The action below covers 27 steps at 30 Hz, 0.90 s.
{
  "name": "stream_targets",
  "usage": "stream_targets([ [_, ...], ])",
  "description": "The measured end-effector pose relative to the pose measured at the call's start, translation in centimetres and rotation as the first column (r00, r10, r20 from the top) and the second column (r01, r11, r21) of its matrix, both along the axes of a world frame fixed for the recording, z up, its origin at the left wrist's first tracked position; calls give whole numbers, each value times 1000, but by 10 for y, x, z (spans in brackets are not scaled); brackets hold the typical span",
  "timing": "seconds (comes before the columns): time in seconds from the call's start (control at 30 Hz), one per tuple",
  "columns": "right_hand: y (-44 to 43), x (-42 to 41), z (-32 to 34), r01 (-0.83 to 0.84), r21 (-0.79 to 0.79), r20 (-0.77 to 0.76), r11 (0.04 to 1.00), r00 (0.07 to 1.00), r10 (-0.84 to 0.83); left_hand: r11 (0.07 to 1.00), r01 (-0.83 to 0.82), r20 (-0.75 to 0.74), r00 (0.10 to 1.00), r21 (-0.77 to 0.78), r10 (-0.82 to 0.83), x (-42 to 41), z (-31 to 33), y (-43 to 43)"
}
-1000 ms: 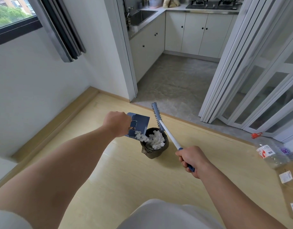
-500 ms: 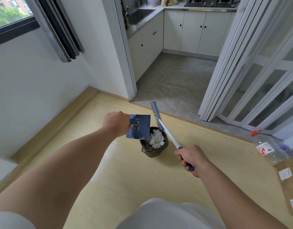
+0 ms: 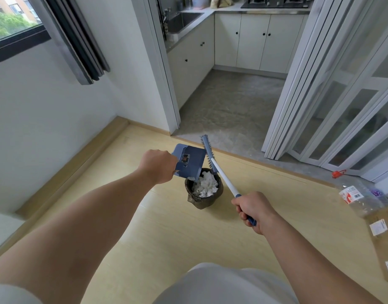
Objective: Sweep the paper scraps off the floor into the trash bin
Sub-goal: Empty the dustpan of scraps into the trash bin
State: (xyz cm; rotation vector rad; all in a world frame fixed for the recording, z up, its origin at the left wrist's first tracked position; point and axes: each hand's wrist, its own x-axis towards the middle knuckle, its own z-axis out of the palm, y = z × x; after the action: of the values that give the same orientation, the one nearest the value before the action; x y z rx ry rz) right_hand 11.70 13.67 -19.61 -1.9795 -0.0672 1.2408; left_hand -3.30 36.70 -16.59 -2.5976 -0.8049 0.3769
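Since a second ago the blue dustpan (image 3: pixel 189 162) has tipped steeper over the trash bin (image 3: pixel 205 199), and the paper scraps (image 3: pixel 205 184) that were sliding off its lip now lie heaped white inside the bin, filling it close to the rim; one small shred seems to cling at the pan's lower edge. The left hand (image 3: pixel 159 166) is clenched round the pan's handle, and the right hand (image 3: pixel 253 208) is closed on the blue grip of the brush (image 3: pixel 207 148), whose white shaft crosses above the bin's far rim with the bristle head raised beyond it. To finish the emptying well, I judge the pan's lip should stay inside the rim and get a light tap or a brush stroke to free the last shred. The bin stands on the pale wood floor (image 3: pixel 166 238), near the edge where grey kitchen tile (image 3: pixel 228 106) begins; no scraps show on the visible floor.
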Motion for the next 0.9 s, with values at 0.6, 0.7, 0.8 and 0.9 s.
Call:
stream_targets([
  [0.6,-9,13,1,3,-2,1,1000,1000,-3,998,62,-81,995,4,-61,25,2,-15],
  [0.7,-9,15,0,1,0,0,1000,1000,-1,1000,14,-10,1000,6,-14,21,3,-12],
  [0.8,-8,17,-1,-1,5,2,1000,1000,1,1000,25,6,1000,3,-25,21,1,-11],
  [0.9,-7,16,-3,-8,8,2,1000,1000,8,1000,2,23,1000,12,-3,21,-2,-13],
])
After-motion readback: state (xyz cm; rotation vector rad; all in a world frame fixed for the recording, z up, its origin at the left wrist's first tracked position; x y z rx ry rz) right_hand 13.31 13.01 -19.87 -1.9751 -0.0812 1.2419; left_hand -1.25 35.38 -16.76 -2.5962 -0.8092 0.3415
